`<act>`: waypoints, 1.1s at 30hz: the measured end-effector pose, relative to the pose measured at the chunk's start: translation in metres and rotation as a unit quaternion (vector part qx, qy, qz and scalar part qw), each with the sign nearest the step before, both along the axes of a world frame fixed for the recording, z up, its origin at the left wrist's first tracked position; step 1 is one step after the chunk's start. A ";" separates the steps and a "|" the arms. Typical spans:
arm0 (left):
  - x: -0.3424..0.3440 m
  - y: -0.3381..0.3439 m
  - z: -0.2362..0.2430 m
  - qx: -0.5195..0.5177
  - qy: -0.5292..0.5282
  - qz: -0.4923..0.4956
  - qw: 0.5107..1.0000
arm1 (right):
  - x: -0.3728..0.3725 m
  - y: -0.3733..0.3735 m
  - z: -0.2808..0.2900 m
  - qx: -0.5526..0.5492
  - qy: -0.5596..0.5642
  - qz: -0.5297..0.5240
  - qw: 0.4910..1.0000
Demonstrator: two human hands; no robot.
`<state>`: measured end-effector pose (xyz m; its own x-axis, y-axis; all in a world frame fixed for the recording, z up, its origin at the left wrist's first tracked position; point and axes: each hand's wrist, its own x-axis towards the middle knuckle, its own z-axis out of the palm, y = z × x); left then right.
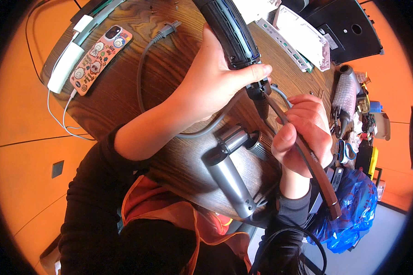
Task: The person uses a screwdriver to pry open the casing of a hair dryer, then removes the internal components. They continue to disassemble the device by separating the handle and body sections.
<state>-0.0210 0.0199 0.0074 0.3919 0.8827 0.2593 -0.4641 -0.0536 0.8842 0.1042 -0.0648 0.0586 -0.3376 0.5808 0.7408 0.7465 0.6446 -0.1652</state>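
My left grip (212,83) clamps a black housing (230,33) toward twelve o'clock, my right grip (308,130) a brown strip (322,187); twisting hard (I judge) could snap the strip.

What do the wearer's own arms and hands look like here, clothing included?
Both the left hand and right hand are ungloved, with no ring or watch visible. The left sleeve is black and bunched near the elbow, baring the forearm; the dark right sleeve reaches nearer the wrist.
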 end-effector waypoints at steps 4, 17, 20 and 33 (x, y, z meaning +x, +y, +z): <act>0.002 -0.001 0.000 0.011 -0.018 0.004 1.000 | 0.000 0.001 -0.003 -0.001 -0.009 0.002 1.000; 0.003 0.002 0.000 -0.002 -0.030 0.003 1.000 | 0.000 0.005 -0.006 -0.008 0.143 -0.005 0.990; 0.002 0.003 -0.001 -0.003 -0.018 -0.001 1.000 | -0.002 0.005 -0.009 -0.006 0.286 -0.020 0.958; 0.005 0.003 -0.007 0.026 0.006 0.034 0.999 | -0.011 -0.007 -0.003 -0.160 0.320 -0.095 0.929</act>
<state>-0.0162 0.0225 0.0000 0.3342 0.8932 0.3009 -0.4470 -0.1308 0.8849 0.0928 -0.0718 0.0555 0.2436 0.8096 0.5340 0.5251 0.3529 -0.7745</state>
